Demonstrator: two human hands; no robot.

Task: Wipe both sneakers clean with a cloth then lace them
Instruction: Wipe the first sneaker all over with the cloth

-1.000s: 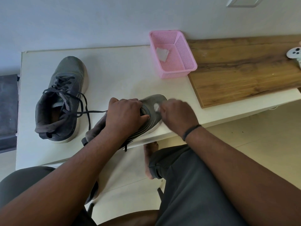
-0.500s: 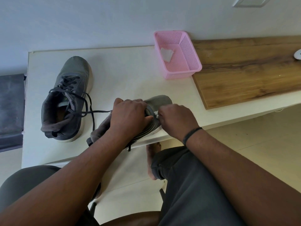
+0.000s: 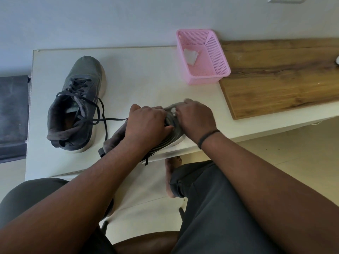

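One grey sneaker [image 3: 170, 138] lies at the front edge of the white table [image 3: 139, 74], toe pointing far right. My left hand [image 3: 146, 123] grips it over the middle, fingers curled round the upper. My right hand [image 3: 196, 120] presses a small white cloth [image 3: 173, 111] against the toe, pinching it; the cloth is mostly hidden by the fingers. The second grey sneaker [image 3: 77, 110] stands upright at the left, partly laced, with loose black laces [image 3: 102, 118] trailing toward the held shoe.
A pink mesh basket [image 3: 216, 70] with a white wipe [image 3: 190, 56] inside stands at the back. A wooden board [image 3: 278, 77] covers the table's right part. My knees sit below the table edge. A dark object [image 3: 12, 116] is at the far left.
My right hand with the cloth slid back along the shoe, then forward again up onto the toe. The left hand kept its grip on the sneaker.
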